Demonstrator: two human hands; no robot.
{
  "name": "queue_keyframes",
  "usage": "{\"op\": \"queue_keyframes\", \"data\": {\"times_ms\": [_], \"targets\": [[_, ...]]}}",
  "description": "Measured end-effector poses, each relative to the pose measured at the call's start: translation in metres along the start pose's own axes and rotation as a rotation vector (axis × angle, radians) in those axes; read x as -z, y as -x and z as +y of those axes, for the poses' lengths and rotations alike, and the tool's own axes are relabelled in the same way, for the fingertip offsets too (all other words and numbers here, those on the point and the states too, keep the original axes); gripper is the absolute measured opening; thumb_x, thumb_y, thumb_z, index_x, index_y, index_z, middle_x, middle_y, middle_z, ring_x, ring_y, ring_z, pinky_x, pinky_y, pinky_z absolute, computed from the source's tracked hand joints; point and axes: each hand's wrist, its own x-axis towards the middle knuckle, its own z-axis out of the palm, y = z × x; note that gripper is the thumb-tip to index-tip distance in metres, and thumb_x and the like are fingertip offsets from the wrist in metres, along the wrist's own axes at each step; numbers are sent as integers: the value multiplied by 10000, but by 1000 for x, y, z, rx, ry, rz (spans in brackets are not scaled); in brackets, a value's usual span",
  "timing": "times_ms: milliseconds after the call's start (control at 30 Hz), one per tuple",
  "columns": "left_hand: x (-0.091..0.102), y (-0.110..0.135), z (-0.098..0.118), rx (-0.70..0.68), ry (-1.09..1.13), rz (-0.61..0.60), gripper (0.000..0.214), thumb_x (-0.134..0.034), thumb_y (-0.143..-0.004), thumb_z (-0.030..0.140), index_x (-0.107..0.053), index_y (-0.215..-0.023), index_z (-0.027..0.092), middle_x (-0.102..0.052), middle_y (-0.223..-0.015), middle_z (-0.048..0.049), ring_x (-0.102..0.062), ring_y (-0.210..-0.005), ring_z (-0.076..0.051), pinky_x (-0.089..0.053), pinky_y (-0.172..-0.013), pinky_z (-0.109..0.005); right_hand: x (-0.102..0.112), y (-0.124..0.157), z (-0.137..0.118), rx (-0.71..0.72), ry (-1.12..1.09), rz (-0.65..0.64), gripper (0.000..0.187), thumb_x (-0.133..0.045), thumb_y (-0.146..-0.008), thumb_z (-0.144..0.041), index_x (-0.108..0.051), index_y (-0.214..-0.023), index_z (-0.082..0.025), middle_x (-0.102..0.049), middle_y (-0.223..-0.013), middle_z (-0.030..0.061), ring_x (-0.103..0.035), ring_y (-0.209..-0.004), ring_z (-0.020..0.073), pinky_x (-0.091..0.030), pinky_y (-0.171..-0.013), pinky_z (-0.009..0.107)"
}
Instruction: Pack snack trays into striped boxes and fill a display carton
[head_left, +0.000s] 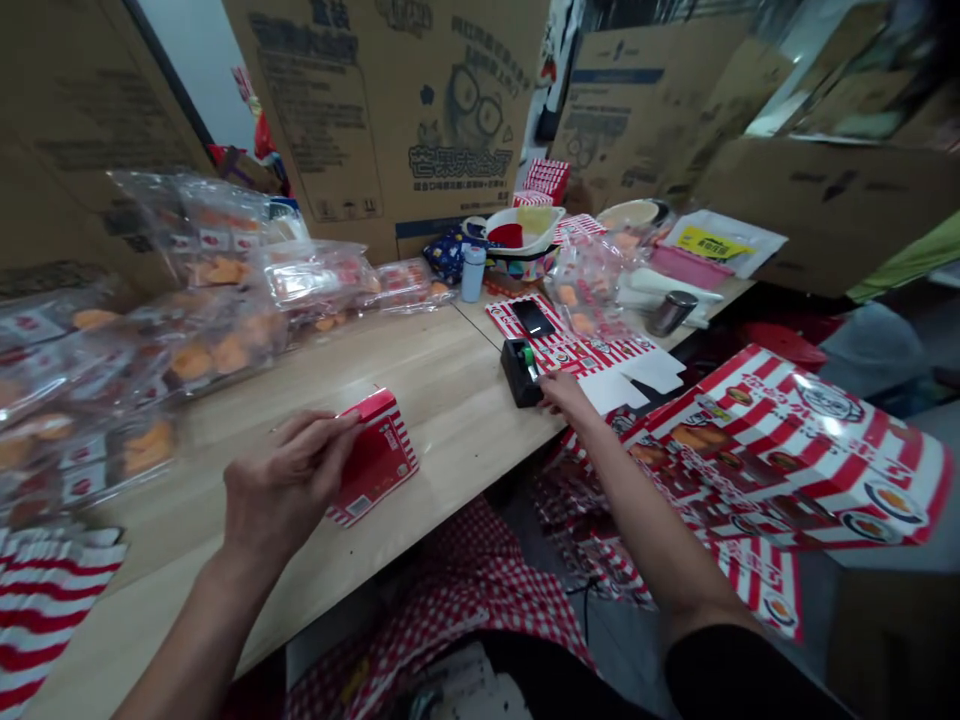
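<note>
My left hand [289, 480] pinches the top edge of a small red box [375, 460] with red-and-white striped sides, which stands on the wooden table [442, 400]. To the right, my right hand [562, 393] reaches to the front end of a black tape dispenser [519, 372] holding a green-cored roll. Its fingers are bent together at the cutting end; any strip of tape between them is too small to make out. Just behind the dispenser, a dark phone [533, 318] lies on flat striped card.
Clear bags of orange food [217, 340] line the table's left and back. A light blue bottle [472, 272] and a white basket [536, 230] stand behind. Striped printed cartons [750, 450] are stacked at the right, below large cardboard boxes [405, 120]. Striped bags [52, 600] lie front left.
</note>
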Motion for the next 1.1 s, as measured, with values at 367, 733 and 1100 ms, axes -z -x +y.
{"op": "queue_keyframes", "data": {"times_ms": [367, 733, 1100], "targets": [[2, -1, 1, 84, 22, -44, 176, -638, -925, 378, -749, -1032, 295, -751, -959, 4, -705, -772, -203, -488, -611, -301, 30, 5, 24, -110, -380, -394, 306, -827, -706, -362, -636, -851, -173, -717, -816, 43, -748, -680, 223, -625, -615, 309], [1, -3, 12, 96, -13, -38, 142, -622, -917, 346, -667, -862, 223, -712, -852, -27, -651, -731, -196, -470, -649, -315, -12, 39, 64, -12, -320, 12, 180, -688, -589, -264, -523, -549, -205, -695, -828, 65, -690, -908, 265, -584, -793, 362], [15, 14, 36, 105, 99, -51, 114, -520, -943, 155, -619, -942, 211, -689, -928, -67, -634, -869, -216, -502, -806, -381, -62, 174, -72, 598, -431, -496, 312, -603, -875, -304, -730, -1146, -216, -589, -617, -30, -491, -498, 112, -415, -459, 239]]}}
